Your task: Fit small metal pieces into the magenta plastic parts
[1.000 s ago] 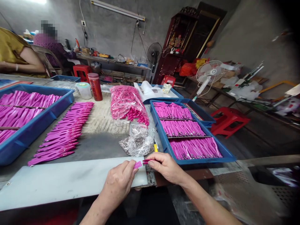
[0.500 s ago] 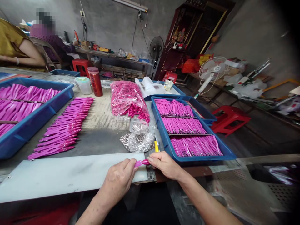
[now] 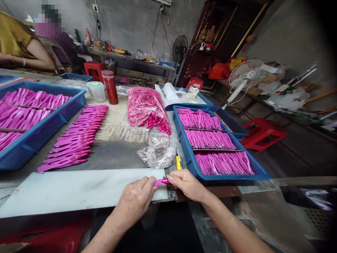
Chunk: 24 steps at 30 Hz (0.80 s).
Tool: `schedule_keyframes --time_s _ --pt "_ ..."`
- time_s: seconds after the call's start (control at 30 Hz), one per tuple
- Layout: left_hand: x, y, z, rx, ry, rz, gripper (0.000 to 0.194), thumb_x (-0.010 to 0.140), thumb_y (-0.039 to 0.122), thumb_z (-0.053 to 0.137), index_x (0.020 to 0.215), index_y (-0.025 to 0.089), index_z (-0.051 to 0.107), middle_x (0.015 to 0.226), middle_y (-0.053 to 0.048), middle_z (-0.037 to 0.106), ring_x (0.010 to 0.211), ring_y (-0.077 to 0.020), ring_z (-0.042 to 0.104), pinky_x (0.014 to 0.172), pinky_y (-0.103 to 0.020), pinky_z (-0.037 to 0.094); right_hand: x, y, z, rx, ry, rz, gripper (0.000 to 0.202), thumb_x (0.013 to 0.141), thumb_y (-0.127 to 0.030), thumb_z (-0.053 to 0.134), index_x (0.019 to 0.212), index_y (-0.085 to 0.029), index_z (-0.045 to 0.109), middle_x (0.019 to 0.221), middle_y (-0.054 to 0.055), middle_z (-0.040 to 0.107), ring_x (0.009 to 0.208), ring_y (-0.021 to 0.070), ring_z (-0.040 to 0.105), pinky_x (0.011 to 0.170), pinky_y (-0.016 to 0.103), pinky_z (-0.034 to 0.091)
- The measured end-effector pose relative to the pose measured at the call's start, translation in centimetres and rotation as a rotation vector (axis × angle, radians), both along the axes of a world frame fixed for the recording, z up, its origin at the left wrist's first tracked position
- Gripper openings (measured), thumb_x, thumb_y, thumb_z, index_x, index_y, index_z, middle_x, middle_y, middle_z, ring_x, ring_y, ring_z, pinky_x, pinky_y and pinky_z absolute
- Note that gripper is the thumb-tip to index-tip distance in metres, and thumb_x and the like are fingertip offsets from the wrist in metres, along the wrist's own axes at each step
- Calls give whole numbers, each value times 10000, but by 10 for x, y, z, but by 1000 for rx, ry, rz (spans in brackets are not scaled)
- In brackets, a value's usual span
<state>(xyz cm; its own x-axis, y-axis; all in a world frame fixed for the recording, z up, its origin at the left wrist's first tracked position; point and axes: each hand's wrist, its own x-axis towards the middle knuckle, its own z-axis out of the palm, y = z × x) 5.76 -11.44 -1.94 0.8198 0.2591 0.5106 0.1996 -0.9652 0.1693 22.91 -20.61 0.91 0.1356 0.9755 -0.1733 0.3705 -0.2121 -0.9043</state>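
My left hand (image 3: 138, 195) is closed around a light purple plastic strip (image 3: 157, 182), most of it hidden in the palm. Between the thumb and fingers of my right hand (image 3: 185, 184) is a dark magenta pointed plastic piece (image 3: 165, 180). The two pieces meet end to end above the right end of a white board (image 3: 86, 189). Just beyond my right hand lies a yellow-handled tool (image 3: 178, 162). Small metal parts sit in a clear plastic bag (image 3: 158, 154) past the hands.
Blue trays at left (image 3: 59, 123) and right (image 3: 189, 158) hold rows of purple strips. A row of purple pieces with magenta ends (image 3: 79, 137) lies on the table. Behind are a bag of magenta pieces (image 3: 147, 105), a red flask (image 3: 110, 89) and a tub (image 3: 96, 92). Two people sit at far left.
The strip and the pointed piece, slightly apart or barely touching before, now sit closer together. The whole view has shifted a little; both hands keep their grip.
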Motion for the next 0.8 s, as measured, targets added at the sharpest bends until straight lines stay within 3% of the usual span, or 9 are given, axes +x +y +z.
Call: schedule_keyframes --time_s 0.8 --pt "-3 -2 -3 -86 33 -29 196 872 201 325 915 147 509 638 -13 519 521 -115 513 482 -208 427 -1 -1 -6 -29 9 16 442 803 -510 389 533 -161 382 512 -56 304 483 62 259 435 210 204"
